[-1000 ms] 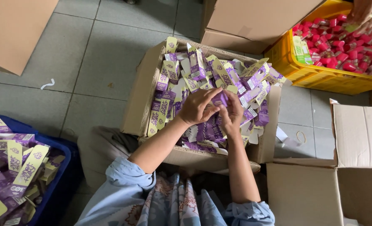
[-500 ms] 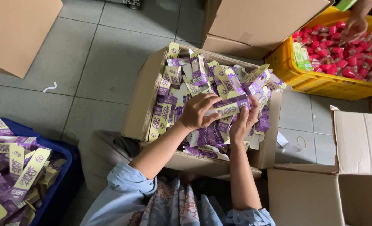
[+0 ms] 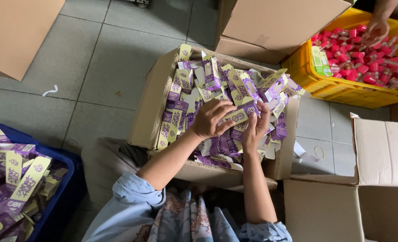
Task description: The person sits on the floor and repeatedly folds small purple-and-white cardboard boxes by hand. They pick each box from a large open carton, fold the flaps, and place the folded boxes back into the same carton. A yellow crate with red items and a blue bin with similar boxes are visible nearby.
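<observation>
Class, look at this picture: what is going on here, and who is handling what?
A person sits on the floor over an open cardboard box heaped with flat purple and pale-yellow cartons. The left hand and right hand together hold one carton just above the heap. A blue bin at the left holds more of the same cartons. At the top right, another person's hand reaches into a yellow crate of small red items.

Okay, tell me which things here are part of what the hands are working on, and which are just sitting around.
In hand:
left hand
right hand
purple and cream carton, held between them
open cardboard box full of the same cartons

Lying about:
blue crate of flat cartons
yellow crate of pink items, another person's hand in it
paper scrap on the floor
</observation>
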